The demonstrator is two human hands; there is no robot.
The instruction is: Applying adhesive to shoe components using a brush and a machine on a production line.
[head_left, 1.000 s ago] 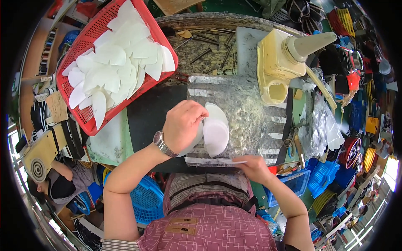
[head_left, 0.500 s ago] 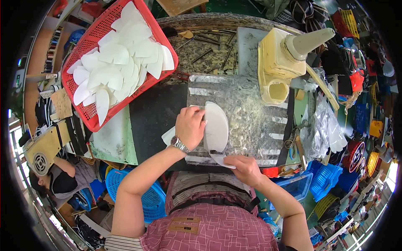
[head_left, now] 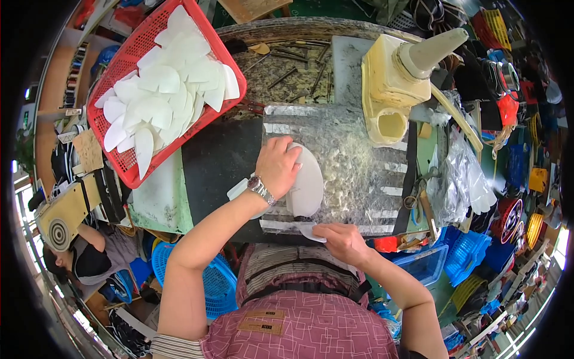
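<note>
My left hand (head_left: 278,168) is bent over a white half-oval piece (head_left: 311,185) on the grey worn work sheet (head_left: 353,173), its fingertips on the piece's upper left side. More than one layer seems stacked there. My right hand (head_left: 342,241) pinches a small thin white flat piece (head_left: 309,231) that has a dark edge. That edge meets the lower end of the half-oval piece. Another white piece (head_left: 238,189) pokes out beside my left wrist, partly hidden by it.
A red basket (head_left: 239,75) heaped with white half-oval pieces (head_left: 161,81) stands at the far left. At the far right is a cream glue-crusted container (head_left: 382,78) with a cone spout. Scissors (head_left: 410,202) and plastic bags (head_left: 463,173) lie right. Another person (head_left: 89,251) is at left.
My left hand has shifted slightly up and right over the half-oval piece. My right hand and the small flat piece have moved slightly left. The whole view has shifted a little.
</note>
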